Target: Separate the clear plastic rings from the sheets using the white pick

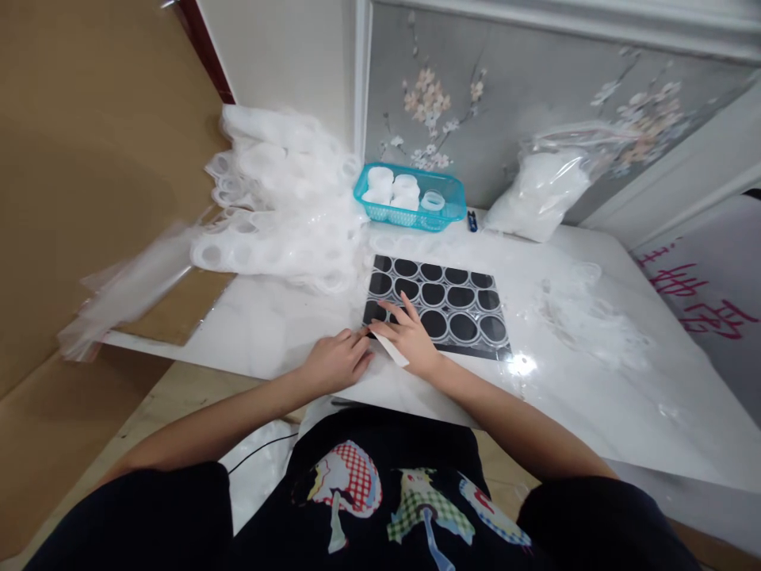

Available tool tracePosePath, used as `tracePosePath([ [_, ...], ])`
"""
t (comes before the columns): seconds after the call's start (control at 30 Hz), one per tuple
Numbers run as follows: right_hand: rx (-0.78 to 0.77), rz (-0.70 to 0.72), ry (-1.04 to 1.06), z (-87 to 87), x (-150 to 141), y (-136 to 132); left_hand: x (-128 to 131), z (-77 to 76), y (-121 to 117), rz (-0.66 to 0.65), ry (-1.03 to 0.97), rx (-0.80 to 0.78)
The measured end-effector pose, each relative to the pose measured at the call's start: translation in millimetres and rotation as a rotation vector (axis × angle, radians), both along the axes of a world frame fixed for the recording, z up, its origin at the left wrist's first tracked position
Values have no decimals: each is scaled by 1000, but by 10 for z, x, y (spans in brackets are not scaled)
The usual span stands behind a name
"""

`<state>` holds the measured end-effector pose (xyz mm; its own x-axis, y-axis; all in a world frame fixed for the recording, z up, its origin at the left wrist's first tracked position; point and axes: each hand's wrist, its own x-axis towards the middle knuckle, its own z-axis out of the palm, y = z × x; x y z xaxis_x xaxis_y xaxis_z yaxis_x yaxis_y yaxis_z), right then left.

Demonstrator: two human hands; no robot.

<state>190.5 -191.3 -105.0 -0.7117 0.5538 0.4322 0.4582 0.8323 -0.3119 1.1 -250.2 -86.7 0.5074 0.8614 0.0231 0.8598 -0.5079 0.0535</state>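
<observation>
A black sheet with rows of clear, pale-rimmed rings lies on the white table in front of me. My left hand is at its near left corner, fingers curled in; what they pinch there is hidden. Over the sheet's left part is my right hand, palm down, with some fingers stretched apart. A narrow white strip runs along its thumb side, apparently held under the thumb. The fingertips of both hands nearly meet at the corner.
Translucent ring sheets are heaped at the left. A turquoise basket with white round pieces stands against the wall, beside small dark-blue snips. A filled clear bag leans behind. Clear scraps lie at the right.
</observation>
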Motion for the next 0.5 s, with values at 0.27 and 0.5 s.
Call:
tracePosePath([
  [0.27,34,-665,476,511,195,1175,-59,20,-17,21,-29,-43],
  [0.5,-157,-314,378,362,398,363,-29,60,-26,-21,4,-22],
])
